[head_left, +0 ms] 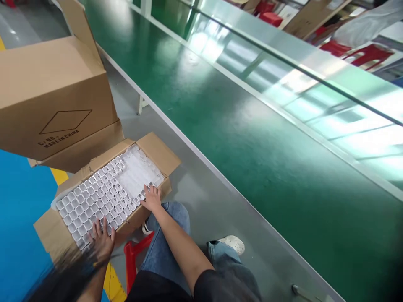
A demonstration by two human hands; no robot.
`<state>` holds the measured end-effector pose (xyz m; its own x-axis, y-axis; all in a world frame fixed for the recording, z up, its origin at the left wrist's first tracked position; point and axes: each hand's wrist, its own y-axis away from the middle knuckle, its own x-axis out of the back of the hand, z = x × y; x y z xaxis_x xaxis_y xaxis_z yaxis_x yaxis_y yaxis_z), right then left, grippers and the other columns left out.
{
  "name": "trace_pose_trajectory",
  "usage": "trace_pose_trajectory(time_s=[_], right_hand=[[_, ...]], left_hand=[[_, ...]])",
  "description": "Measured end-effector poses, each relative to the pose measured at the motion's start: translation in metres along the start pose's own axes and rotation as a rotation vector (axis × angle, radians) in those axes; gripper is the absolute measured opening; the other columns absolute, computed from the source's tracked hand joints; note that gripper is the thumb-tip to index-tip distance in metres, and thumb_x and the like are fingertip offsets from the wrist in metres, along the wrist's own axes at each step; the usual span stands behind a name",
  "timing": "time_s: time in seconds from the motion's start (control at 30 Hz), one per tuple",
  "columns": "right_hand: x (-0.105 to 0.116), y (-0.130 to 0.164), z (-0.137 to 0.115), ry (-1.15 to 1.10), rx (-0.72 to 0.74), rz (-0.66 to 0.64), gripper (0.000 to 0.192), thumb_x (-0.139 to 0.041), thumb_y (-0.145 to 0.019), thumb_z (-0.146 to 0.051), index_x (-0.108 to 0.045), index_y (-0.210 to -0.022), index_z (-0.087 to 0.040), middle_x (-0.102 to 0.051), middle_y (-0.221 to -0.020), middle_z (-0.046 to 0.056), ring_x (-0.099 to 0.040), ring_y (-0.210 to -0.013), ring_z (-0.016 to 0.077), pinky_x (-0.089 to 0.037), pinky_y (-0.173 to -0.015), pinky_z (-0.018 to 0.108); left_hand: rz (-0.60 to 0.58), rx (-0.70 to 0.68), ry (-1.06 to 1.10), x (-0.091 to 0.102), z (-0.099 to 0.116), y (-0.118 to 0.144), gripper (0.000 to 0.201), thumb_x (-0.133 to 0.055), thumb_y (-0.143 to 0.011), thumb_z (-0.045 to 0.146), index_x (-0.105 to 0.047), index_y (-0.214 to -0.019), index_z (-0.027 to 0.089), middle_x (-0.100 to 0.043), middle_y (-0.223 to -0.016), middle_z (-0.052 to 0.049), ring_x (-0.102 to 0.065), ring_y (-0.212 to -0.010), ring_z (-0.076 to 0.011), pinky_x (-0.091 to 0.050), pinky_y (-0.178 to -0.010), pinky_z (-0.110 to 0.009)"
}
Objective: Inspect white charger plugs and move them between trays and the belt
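Observation:
An open cardboard box [157,153] sits on the floor at my knees. Inside lies a clear plastic tray [138,170] of small white parts [94,197] in rows; its far right part holds none. My right hand [152,198] rests on the tray's near right edge, fingers spread on the parts. My left hand [102,242] lies flat on the tray's near left corner, fingers apart. Neither hand visibly holds anything.
A larger closed carton [53,92] marked "MADE IN CHINA" stands just behind the open box. A long green conveyor belt [239,126] runs diagonally to the right. A red stool [135,256] is under me; blue and yellow floor markings lie to the left.

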<state>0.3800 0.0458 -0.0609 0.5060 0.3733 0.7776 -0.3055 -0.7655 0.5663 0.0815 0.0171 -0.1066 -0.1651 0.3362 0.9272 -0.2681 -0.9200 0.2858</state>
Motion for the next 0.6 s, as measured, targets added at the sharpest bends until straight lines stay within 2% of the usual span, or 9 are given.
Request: trace_pose_trajectory(time_s=[0.1,0.2,0.3,0.4,0.5,0.6], right_hand=[[0.007,-0.004,0.004,-0.002,0.054,0.043,0.073,-0.058,-0.093,-0.052,-0.036,-0.155,-0.02,-0.035,-0.156,0.02,-0.031,-0.141,0.0334,-0.021,-0.114,0.048],[0.012,-0.01,0.003,0.007,0.086,0.069,0.064,-0.05,-0.098,-0.048,-0.043,-0.149,-0.012,-0.044,-0.149,0.022,-0.036,-0.137,0.0318,-0.023,-0.113,0.044],[0.013,-0.016,0.002,0.018,0.091,0.077,0.059,-0.048,-0.099,-0.042,-0.047,-0.145,-0.004,-0.05,-0.142,0.024,-0.039,-0.133,0.0314,-0.024,-0.113,0.041],[0.013,-0.02,0.002,0.02,0.067,0.08,0.062,-0.049,-0.099,-0.039,-0.043,-0.147,-0.001,-0.052,-0.138,0.026,-0.044,-0.129,0.0328,-0.027,-0.11,0.043],[0.014,-0.018,0.002,0.019,0.044,0.103,0.063,-0.052,-0.098,-0.038,-0.043,-0.148,-0.002,-0.053,-0.135,0.028,-0.046,-0.126,0.0359,-0.032,-0.107,0.047],[0.014,-0.014,0.001,0.021,0.09,0.143,0.061,-0.051,-0.098,-0.038,-0.041,-0.151,-0.008,-0.045,-0.145,0.026,-0.041,-0.133,0.0368,-0.03,-0.109,0.051]], left_hand=[[0.141,0.076,-0.062,0.0,0.007,-0.001,0.066,-0.026,-0.097,0.041,-0.023,-0.158,0.015,-0.015,-0.166,-0.022,-0.011,-0.154,-0.041,-0.011,-0.117,-0.07],[0.194,0.093,-0.1,-0.001,0.012,-0.001,0.065,-0.023,-0.096,0.042,-0.032,-0.155,0.015,-0.021,-0.165,-0.02,-0.016,-0.154,-0.0379,-0.014,-0.119,-0.067],[0.179,0.075,-0.123,0.002,0.012,0.0,0.068,-0.023,-0.095,0.046,-0.027,-0.157,0.019,-0.022,-0.165,-0.019,-0.019,-0.153,-0.037,-0.016,-0.12,-0.065],[0.157,0.068,-0.144,0.006,0.011,0.0,0.071,-0.022,-0.094,0.05,-0.02,-0.159,0.022,-0.024,-0.164,-0.019,-0.02,-0.153,-0.0378,-0.017,-0.119,-0.065],[0.137,0.085,-0.161,0.009,0.015,-0.002,0.073,-0.019,-0.093,0.051,-0.016,-0.16,0.022,-0.026,-0.163,-0.019,-0.021,-0.152,-0.0395,-0.017,-0.119,-0.065],[0.097,0.098,-0.183,0.013,0.023,-0.004,0.073,-0.019,-0.093,0.048,-0.017,-0.159,0.019,-0.025,-0.163,-0.022,-0.02,-0.152,-0.0421,-0.013,-0.12,-0.064]])
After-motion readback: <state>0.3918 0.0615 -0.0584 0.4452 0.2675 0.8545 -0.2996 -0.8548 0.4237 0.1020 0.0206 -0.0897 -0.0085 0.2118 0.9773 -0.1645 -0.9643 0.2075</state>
